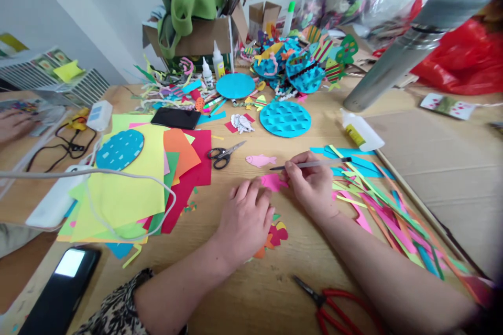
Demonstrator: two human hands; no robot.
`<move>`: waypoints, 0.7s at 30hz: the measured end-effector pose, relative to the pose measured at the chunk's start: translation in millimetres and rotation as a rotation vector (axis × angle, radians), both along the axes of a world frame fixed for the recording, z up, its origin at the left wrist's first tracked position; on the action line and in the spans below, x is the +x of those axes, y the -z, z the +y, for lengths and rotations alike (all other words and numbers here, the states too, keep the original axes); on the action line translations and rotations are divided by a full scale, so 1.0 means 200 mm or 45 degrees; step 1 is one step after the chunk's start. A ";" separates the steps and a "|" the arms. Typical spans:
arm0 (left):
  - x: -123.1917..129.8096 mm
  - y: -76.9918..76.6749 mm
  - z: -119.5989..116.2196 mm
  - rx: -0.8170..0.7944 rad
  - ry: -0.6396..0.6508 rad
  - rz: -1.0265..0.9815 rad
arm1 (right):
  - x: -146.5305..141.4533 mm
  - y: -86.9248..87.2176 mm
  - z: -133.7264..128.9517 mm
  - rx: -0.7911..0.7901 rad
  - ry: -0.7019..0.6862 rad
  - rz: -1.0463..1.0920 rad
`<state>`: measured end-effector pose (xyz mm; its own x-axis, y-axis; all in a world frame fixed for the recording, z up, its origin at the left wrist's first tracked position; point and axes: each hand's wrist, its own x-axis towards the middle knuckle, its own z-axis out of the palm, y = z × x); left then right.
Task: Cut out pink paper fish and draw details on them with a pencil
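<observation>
My right hand (312, 183) pinches a slim pen (324, 163), its dark tip pointing left over the work area. Beneath it lies a bright pink paper piece (274, 182), apparently fish-shaped, partly covered by both hands. The fingertips of my left hand (247, 217) rest on its left end, fingers laid out on the table. Just beyond is a light pink paper fish (261, 160) with a drawn face. Black-handled scissors (223, 156) lie to its left. Small coloured paper cut-outs (278, 234) sit beside my left hand, some hidden under it.
Coloured paper sheets (129, 193) and a black phone (175, 118) lie left. Paper strips (389, 209), a glue bottle (362, 133) and a steel flask (396, 63) stand or lie right. Red-handled scissors (334, 306) are in front. Another person's hand (15, 124) shows far left.
</observation>
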<state>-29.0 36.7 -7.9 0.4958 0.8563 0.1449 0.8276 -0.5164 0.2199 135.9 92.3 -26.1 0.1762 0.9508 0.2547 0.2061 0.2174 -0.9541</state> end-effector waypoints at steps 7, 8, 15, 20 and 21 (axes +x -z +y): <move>0.00 0.02 0.00 0.017 -0.024 -0.081 | 0.01 0.02 0.01 -0.123 -0.056 -0.092; 0.00 0.02 -0.01 0.018 -0.027 -0.092 | 0.01 0.03 0.02 -0.122 -0.064 -0.100; 0.01 0.00 -0.01 -0.043 -0.066 -0.138 | 0.02 0.03 0.02 -0.137 -0.179 -0.109; 0.02 -0.03 -0.02 -0.112 -0.088 -0.182 | 0.00 -0.01 0.02 -0.094 -0.274 -0.085; 0.02 -0.03 -0.02 -0.115 -0.091 -0.195 | 0.00 -0.02 0.02 -0.085 -0.278 -0.073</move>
